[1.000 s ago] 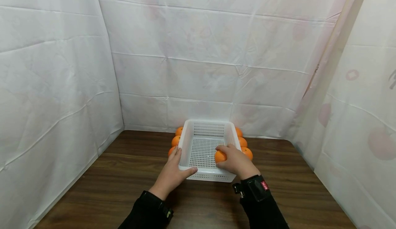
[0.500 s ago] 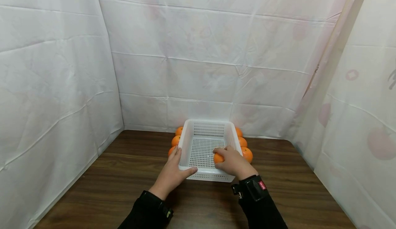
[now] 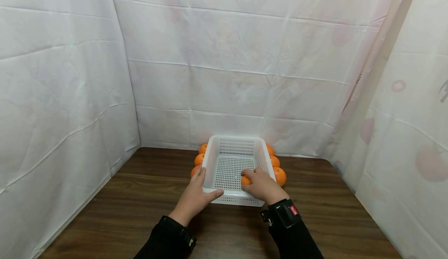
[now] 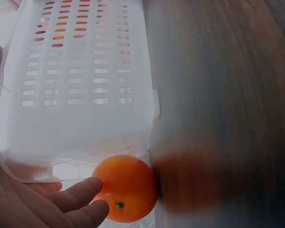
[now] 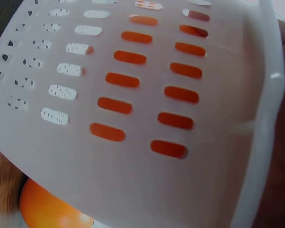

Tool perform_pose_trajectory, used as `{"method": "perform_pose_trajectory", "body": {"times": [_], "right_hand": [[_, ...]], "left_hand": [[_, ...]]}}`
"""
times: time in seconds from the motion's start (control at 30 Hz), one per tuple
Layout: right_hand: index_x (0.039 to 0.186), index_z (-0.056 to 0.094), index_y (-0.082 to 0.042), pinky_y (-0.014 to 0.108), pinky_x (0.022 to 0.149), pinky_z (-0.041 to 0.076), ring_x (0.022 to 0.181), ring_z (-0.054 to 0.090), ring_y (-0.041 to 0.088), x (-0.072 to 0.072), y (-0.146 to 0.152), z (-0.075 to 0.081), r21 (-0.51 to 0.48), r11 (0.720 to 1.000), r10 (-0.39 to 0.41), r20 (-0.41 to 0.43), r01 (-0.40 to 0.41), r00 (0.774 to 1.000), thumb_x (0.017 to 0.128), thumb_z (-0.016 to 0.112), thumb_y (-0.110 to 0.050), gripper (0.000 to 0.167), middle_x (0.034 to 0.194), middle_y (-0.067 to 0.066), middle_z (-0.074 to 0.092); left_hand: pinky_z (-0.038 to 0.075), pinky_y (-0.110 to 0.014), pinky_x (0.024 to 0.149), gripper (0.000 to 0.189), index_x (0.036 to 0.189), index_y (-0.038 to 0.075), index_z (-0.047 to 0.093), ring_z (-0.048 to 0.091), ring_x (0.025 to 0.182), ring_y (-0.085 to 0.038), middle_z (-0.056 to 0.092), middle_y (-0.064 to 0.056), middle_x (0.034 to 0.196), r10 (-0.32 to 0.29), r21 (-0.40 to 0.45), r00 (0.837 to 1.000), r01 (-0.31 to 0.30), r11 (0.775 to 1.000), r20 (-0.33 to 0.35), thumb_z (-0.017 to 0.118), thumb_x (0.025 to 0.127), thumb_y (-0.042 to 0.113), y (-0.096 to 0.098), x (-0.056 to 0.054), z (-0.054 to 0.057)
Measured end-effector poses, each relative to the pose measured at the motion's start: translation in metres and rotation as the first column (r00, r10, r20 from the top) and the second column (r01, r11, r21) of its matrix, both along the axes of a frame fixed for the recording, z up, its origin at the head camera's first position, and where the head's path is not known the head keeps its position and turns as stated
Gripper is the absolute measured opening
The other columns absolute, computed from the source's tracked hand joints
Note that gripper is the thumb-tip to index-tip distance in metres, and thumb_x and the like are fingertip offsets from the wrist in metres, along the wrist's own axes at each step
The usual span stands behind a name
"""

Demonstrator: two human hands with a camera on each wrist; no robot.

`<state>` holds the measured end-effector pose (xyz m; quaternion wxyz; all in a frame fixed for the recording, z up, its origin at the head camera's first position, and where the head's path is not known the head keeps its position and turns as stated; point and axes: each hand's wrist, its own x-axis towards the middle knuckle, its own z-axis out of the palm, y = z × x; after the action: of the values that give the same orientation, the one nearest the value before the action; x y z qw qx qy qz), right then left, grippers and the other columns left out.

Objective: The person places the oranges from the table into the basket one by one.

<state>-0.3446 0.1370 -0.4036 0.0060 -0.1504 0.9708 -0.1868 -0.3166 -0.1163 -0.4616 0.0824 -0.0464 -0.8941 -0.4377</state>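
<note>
A white plastic basket (image 3: 233, 193) with slotted walls stands in the middle of the table. At its near left corner, my left hand (image 3: 193, 196) holds the rim, thumb over the front edge and fingers along the left side. Those fingers lie against an orange (image 4: 126, 190) outside the basket in the left wrist view. Reaching in over the near right part, my right hand (image 3: 265, 186) grips another orange (image 3: 245, 180) low inside the basket. In the right wrist view, orange colour shows through the slots, and the hand is mostly hidden behind the basket wall.
Several oranges stand in a row along the basket's left side, among them one orange (image 3: 199, 159). More oranges line the right side, the nearest orange (image 3: 279, 175) by the right hand. The wooden table (image 3: 140, 196) meets white cloth (image 3: 224, 76) at the back and sides.
My right hand has moved slightly left and lower into the basket with the orange in its grip. The left hand and the basket have stayed in place.
</note>
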Motion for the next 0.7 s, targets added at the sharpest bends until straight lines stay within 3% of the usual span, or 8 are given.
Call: {"method": "perform_pose_trajectory", "body": {"times": [0.3, 0.53, 0.7], "right_hand": [[0.135, 0.071, -0.027, 0.044, 0.078, 0.050, 0.089, 0.055, 0.026, 0.0009, -0.0037, -0.0019, 0.058, 0.998, 0.019, -0.027, -0.018, 0.999, 0.096, 0.065, -0.031, 0.039, 0.118, 0.012, 0.060], [0.114, 0.078, -0.026, 0.039, 0.073, 0.045, 0.086, 0.051, 0.021, 0.0033, -0.0046, -0.0020, 0.060, 0.996, 0.076, -0.064, -0.072, 0.995, 0.097, 0.065, -0.025, 0.021, 0.105, 0.005, 0.061], [0.109, 0.079, -0.026, 0.040, 0.074, 0.044, 0.087, 0.051, 0.022, 0.0048, -0.0060, -0.0009, 0.055, 0.996, 0.076, -0.049, -0.073, 0.996, 0.098, 0.066, -0.023, 0.018, 0.104, 0.004, 0.060]], "left_hand": [[0.042, -0.067, 0.117, 0.125, 0.170, 0.011, 0.025, 0.036, 0.157, -0.040, 0.016, -0.009, 0.180, -0.008, -0.005, 1.000, 0.008, 1.000, -0.009, 0.080, 0.079, 0.076, 0.0001, -0.0007, 0.0001], [0.040, -0.067, 0.120, 0.126, 0.170, 0.011, 0.024, 0.033, 0.159, -0.039, 0.014, -0.008, 0.180, -0.010, -0.004, 1.000, 0.010, 1.000, 0.001, 0.080, 0.078, 0.077, -0.0006, -0.0010, -0.0011], [0.039, -0.066, 0.120, 0.126, 0.170, 0.012, 0.023, 0.033, 0.159, -0.039, 0.013, -0.007, 0.181, -0.011, -0.001, 1.000, 0.011, 1.000, 0.006, 0.080, 0.078, 0.077, -0.0011, -0.0012, -0.0016]]}}
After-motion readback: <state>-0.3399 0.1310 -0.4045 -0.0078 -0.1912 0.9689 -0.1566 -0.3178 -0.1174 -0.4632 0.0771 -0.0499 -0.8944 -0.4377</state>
